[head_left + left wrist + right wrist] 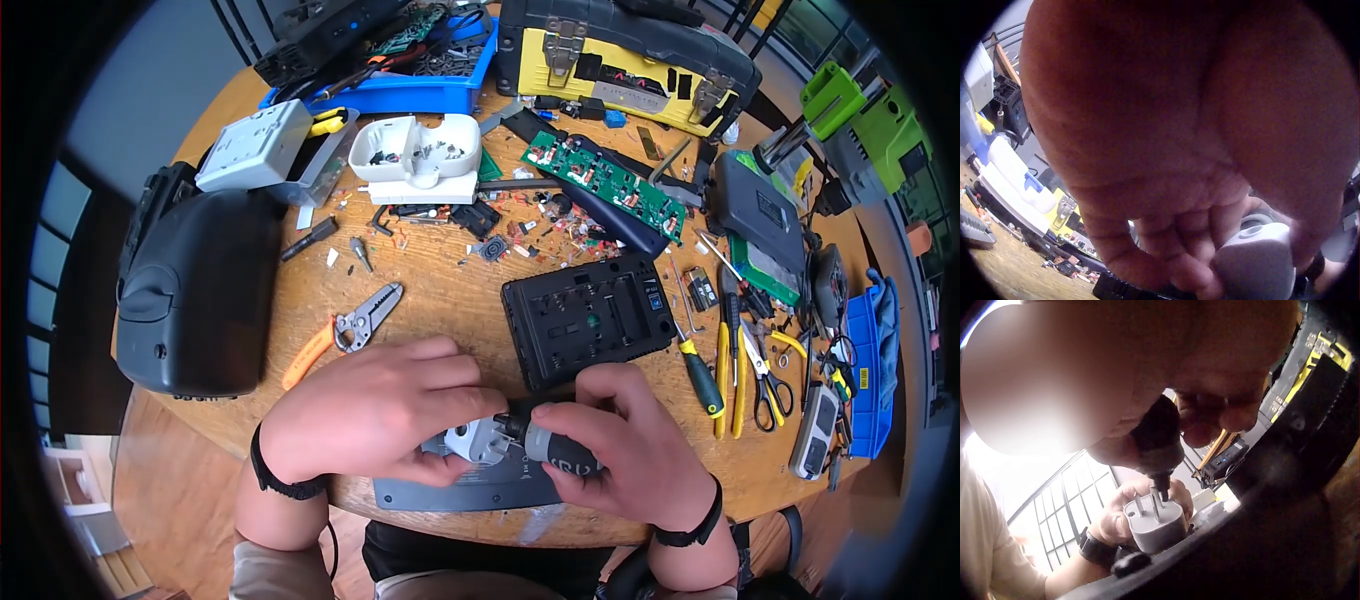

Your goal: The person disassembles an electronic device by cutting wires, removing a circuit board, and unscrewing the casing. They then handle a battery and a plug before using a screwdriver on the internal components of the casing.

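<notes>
My left hand (385, 410) grips a white plug adapter (476, 440) between thumb and fingers, low over the table's front edge. Three flat metal prongs stand out from its face in the right wrist view, where the adapter (1159, 528) is seen close up. A dark electric screwdriver (562, 452) with a grey collar is held in my right hand (640, 450). Its bit (1162, 486) points into the adapter's face beside the prongs. In the left wrist view, my palm (1147, 125) covers most of the scene and the adapter's rounded side (1257, 262) shows below it.
A flat grey panel (430, 496) lies beneath my hands. Just beyond is a black plastic housing (590, 325). Orange-handled wire strippers (345, 330) lie left, a green screwdriver (700, 378) and scissors (768, 390) right. A white tray (418, 188), circuit board (605, 185) and toolbox (625, 75) stand behind.
</notes>
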`<state>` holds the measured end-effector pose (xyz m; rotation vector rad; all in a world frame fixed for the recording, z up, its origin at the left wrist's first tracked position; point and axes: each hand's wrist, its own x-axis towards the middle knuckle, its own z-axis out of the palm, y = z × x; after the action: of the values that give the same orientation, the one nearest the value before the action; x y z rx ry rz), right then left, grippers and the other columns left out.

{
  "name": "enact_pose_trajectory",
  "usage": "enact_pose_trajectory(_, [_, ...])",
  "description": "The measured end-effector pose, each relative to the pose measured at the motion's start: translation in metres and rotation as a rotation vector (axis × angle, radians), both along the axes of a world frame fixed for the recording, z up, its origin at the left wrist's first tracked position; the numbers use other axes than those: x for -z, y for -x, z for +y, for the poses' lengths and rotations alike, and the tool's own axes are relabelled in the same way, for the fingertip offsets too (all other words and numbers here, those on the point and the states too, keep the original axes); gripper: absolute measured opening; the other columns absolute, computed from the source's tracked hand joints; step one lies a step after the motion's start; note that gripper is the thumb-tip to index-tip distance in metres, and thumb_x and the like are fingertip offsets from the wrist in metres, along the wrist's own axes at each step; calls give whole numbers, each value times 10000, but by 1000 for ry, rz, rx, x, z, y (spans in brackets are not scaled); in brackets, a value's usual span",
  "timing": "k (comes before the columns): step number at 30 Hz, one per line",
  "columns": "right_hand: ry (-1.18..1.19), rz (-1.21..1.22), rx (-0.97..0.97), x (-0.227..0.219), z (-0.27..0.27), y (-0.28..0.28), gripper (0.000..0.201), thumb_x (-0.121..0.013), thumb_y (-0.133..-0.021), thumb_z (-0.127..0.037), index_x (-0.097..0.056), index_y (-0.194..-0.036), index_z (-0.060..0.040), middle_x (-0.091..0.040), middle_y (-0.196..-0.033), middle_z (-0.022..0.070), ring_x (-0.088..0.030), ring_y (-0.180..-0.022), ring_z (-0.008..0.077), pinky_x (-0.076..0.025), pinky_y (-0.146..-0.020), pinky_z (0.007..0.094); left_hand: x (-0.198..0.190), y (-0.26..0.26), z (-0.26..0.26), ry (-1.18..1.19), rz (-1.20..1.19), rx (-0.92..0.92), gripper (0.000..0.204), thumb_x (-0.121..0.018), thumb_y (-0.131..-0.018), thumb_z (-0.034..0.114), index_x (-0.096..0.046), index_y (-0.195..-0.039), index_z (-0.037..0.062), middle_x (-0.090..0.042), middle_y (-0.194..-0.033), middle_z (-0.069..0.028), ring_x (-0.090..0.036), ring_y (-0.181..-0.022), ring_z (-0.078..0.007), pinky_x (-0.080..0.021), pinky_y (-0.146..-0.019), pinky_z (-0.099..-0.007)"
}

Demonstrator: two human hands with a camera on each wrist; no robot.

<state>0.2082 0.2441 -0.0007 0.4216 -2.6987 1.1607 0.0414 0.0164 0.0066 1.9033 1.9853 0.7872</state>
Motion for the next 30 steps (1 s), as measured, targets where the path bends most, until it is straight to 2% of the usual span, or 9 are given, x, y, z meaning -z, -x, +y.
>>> enact_pose_trajectory(5, [15,56,4,-1,2,3,598,-860,-741,-143,-657,-1304,-128,-554,-1090,120,-611,-899,301,-517,-795,375,1,0,0,-4,6,-10,557,-873,-665,275,-728,-1157,57,-571,-873,-72,-566,-822,-288,-516,-715,-391])
enact_pose_trajectory(7, [-144,86,-17,-7,3,6,530,-869,-780,-246,-667,-1255,-125,-582,-970,74,-626,-839,279,-494,-742,368,2,0,0,-20,9,-7,544,-869,-676,293,-731,-1147,58,-564,-864,-70,-570,-818,-288,-514,-711,-392])
enact_pose_trajectory(10, [-219,69,-9,-6,-3,5,506,-863,-808,-344,-660,-1205,-105,-582,-852,58,-634,-772,274,-473,-713,378,1,0,1,-30,23,-9,537,-863,-687,311,-733,-1143,59,-567,-864,-69,-574,-818,-288,-512,-708,-392])
enact_pose_trajectory(14, [-70,2,29,-5,-2,6,534,-866,-810,-366,-639,-1199,-78,-623,-872,91,-644,-745,285,-485,-736,408,0,-1,0,-28,48,-12,538,-857,-691,323,-734,-1145,62,-577,-876,-70,-578,-825,-288,-513,-709,-392])
enact_pose_trajectory(16, [15,-3,57,-3,2,5,561,-874,-802,-371,-621,-1197,-63,-668,-953,118,-665,-772,286,-501,-735,422,0,0,0,-13,28,-13,538,-858,-689,320,-734,-1147,65,-584,-885,-70,-580,-828,-288,-515,-714,-393])
enact_pose_trajectory(20, [42,-98,95,3,3,1,545,-872,-805,-375,-615,-1161,-53,-690,-1007,126,-674,-789,281,-515,-727,415,-2,-2,1,10,42,-9,539,-863,-681,308,-734,-1146,69,-586,-888,-69,-583,-834,-287,-517,-718,-392])
enact_pose_trajectory(22, [-64,123,120,8,2,3,518,-860,-813,-389,-608,-1124,-59,-664,-947,111,-662,-768,292,-515,-686,399,-3,-2,1,4,50,-24,534,-871,-675,285,-734,-1144,69,-585,-885,-65,-587,-840,-284,-518,-722,-391])
enact_pose_trajectory(28, [-268,97,128,0,2,4,510,-840,-813,-418,-605,-1123,-88,-592,-857,85,-646,-739,310,-523,-658,432,-2,-4,2,14,53,-9,500,-874,-678,258,-743,-1122,69,-610,-888,-59,-587,-823,-279,-517,-729,-387])
enact_pose_trajectory(30, [-182,52,135,0,-2,4,487,-834,-817,-393,-603,-1123,-93,-592,-874,86,-651,-743,308,-526,-661,435,-2,-3,2,17,65,-15,499,-875,-677,262,-745,-1118,68,-614,-888,-60,-586,-819,-279,-515,-728,-385])
